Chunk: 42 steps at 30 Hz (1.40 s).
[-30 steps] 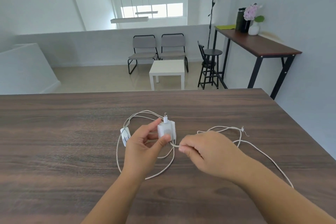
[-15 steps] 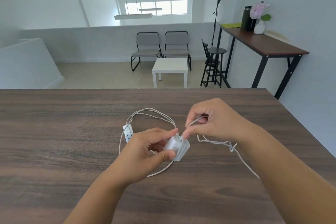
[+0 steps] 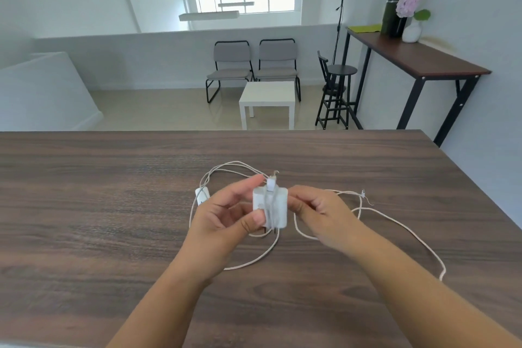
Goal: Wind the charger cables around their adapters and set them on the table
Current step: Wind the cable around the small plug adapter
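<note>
Since half a second ago the right hand (image 3: 319, 213) has swung from the far side of the adapter (image 3: 270, 206) to its right, laying a turn of cable (image 3: 395, 223) across it. The left hand (image 3: 223, 217) pinches the light, hard adapter above the table (image 3: 84, 206); right fingers pinch the limp cable close in, the best hold. A second adapter (image 3: 202, 195) lies left.

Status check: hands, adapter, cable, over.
Left hand grips adapter, a few cable turns on. Right hand pinches cable, long tail loose on table. Second adapter unwound.
</note>
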Tool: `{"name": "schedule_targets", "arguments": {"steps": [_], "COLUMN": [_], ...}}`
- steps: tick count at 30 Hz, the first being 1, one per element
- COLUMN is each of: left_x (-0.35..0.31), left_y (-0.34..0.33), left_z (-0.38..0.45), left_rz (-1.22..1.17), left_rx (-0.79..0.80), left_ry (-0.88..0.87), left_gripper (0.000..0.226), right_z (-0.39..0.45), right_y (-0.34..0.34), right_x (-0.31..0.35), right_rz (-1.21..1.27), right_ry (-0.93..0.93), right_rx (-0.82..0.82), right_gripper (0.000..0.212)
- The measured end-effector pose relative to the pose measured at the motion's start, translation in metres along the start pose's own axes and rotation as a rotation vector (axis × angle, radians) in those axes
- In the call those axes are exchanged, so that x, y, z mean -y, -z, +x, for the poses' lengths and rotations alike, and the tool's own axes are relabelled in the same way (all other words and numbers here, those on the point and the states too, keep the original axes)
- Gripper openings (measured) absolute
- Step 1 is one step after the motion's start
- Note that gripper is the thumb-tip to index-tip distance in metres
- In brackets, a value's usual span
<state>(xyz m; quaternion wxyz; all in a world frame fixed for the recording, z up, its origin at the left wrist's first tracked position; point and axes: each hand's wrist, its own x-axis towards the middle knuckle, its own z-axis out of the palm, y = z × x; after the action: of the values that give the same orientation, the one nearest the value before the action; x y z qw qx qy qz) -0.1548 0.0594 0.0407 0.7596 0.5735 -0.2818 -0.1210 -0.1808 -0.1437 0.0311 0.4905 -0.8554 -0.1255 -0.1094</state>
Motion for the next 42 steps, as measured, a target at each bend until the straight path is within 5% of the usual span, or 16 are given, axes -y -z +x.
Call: {"name": "schedule_targets", "arguments": {"steps": [6,15,31,37,42], "left_x": [0.005,0.017,0.03,0.02,0.011], "left_y": [0.001,0.019,-0.001,0.0,0.005], "left_z": [0.018,0.019,0.005,0.002,0.0], "left_rz": [-0.222,-0.077,0.352,0.443,0.48], "left_rx": [-0.405,-0.546,-0.323,-0.14,-0.034], "left_ry": [-0.018,-0.018,0.025,0.032,0.081], "left_gripper": [0.057,0.032,0.035,0.041,0.041], "right_z": [-0.025,-0.033,0.01,0.032,0.031], "right_y": [-0.036,-0.018,0.032,0.046,0.046], "right_x": [0.005,0.022,0.054,0.051,0.041], "right_rz": [-0.311,-0.463,-0.689,-0.55,-0.165], "right_ry": [0.003,0.085,0.203,0.107,-0.006], "right_rx": [0.057,0.031,0.116,0.142,0.108], "right_gripper": [0.027,0.031,0.024,0.019,0.011]}}
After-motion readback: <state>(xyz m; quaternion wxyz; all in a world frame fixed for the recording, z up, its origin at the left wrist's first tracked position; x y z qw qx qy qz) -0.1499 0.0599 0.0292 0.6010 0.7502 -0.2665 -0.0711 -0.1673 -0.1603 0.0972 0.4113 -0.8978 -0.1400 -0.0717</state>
